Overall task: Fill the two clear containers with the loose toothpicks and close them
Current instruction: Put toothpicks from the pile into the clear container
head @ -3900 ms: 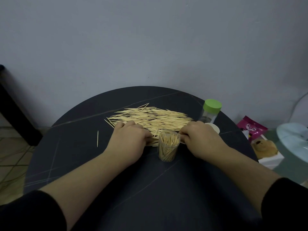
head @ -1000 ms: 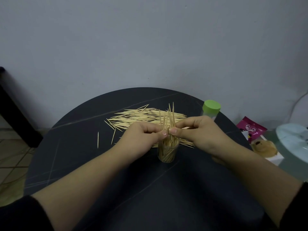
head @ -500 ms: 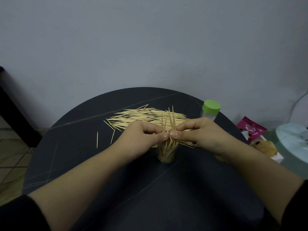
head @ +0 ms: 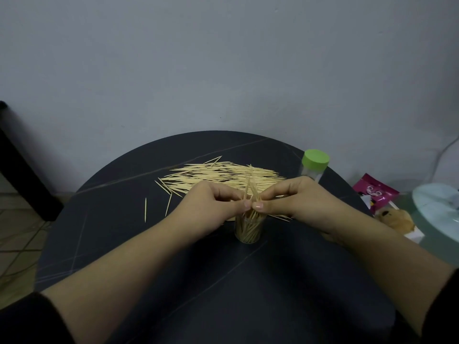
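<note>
A clear container stands open on the round dark table, packed with upright toothpicks. Right above its mouth, my left hand and my right hand pinch a small bundle of toothpicks between thumbs and fingers; the bundle's lower ends reach into the container. A wide pile of loose toothpicks lies behind the hands. The second clear container, with a green lid on it, stands at the back right.
A few stray toothpicks lie to the left of the pile. Off the table's right edge are a pink packet, a brown snack on white packaging and a pale round lid. A grey wall rises behind.
Both hands lifted a bundle from the pile and held it upright over the open container. In the last second the bundle has sunk lower into the container.
</note>
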